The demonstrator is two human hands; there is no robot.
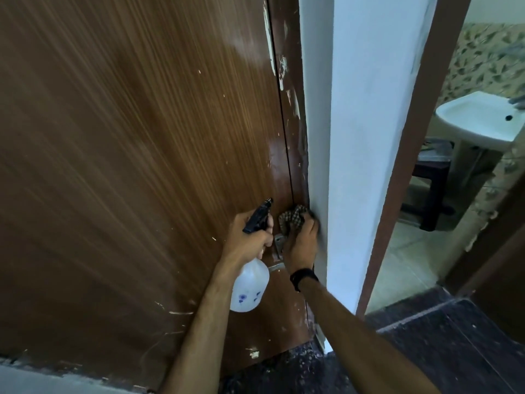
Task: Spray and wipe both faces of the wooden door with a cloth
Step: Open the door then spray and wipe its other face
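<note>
Both hands busy at the door [127, 166] edge.
Left hand [250, 237] grips the spray bottle [250, 285]; right hand [301, 243] clutches the cloth [292, 218], which could snag the latch [279, 245].

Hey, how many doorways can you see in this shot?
2. The wooden door being wiped fills the left; an open doorway on the right shows a sink. Others may lie outside the view.
</note>
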